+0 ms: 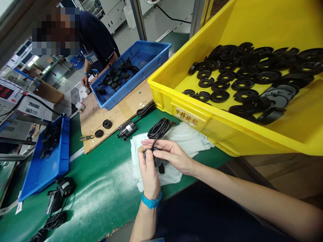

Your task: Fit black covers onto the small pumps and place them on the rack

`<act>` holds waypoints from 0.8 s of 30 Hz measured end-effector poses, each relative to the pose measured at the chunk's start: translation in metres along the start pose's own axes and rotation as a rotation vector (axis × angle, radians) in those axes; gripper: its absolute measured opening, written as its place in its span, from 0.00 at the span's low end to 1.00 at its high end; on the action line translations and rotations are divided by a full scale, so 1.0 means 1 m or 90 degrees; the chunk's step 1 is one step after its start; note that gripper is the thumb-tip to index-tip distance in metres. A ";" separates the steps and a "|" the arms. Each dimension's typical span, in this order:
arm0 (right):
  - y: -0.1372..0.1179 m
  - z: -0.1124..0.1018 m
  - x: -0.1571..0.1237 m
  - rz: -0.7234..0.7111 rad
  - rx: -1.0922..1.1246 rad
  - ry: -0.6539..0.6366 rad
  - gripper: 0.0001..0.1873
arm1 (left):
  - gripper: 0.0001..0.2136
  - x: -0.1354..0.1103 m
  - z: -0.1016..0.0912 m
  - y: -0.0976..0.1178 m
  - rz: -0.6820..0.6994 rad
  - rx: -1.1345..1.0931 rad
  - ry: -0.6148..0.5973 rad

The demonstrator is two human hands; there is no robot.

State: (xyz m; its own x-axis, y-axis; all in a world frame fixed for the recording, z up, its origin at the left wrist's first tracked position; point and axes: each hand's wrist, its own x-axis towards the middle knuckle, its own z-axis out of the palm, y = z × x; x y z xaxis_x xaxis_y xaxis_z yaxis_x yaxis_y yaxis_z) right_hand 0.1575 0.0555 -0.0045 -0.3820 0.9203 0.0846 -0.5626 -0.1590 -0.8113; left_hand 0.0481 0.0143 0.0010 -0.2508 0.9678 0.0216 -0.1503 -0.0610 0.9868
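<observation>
The left hand (pixel 148 173) and right hand (pixel 171 155) are closed on a coiled black cord (pixel 158 129) above a white cloth (pixel 186 143) on the green desk (pixel 101 195). A yellow bin (pixel 227 131) sits near.

Left hand (pixel 148 173), right hand (pixel 171 154) on coiled black cable (pixel 158 129), white cloth (pixel 189 143) beneath

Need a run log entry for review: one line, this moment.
Left hand: holds black cable | Right hand: pinches black cable | Under hands: white cloth

Our bare forearms (pixel 239 190) show a bright blue wristband (pixel 151 200) on the left one, with dark navy clothing (pixel 196 211) beneath them.
</observation>
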 end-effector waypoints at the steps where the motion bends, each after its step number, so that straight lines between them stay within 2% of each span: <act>1: 0.000 0.001 0.003 0.001 -0.007 -0.004 0.21 | 0.11 0.002 -0.004 -0.001 -0.013 -0.012 -0.015; 6: 0.000 0.004 0.011 0.017 0.002 -0.019 0.21 | 0.13 0.008 -0.018 -0.004 -0.058 -0.079 -0.045; 15: 0.006 0.000 0.014 0.030 0.045 -0.004 0.21 | 0.07 0.010 -0.002 -0.001 -0.022 -0.117 0.025; 24: 0.010 0.006 0.019 -0.010 -0.010 0.017 0.20 | 0.07 0.014 -0.005 -0.004 -0.003 -0.100 0.036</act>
State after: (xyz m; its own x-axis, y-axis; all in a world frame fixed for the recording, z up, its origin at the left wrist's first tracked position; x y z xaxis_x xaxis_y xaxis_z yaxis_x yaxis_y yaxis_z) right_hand 0.1401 0.0693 -0.0081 -0.3539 0.9317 0.0821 -0.5571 -0.1395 -0.8186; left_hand 0.0404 0.0265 -0.0039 -0.3030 0.9530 0.0030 -0.2985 -0.0979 0.9494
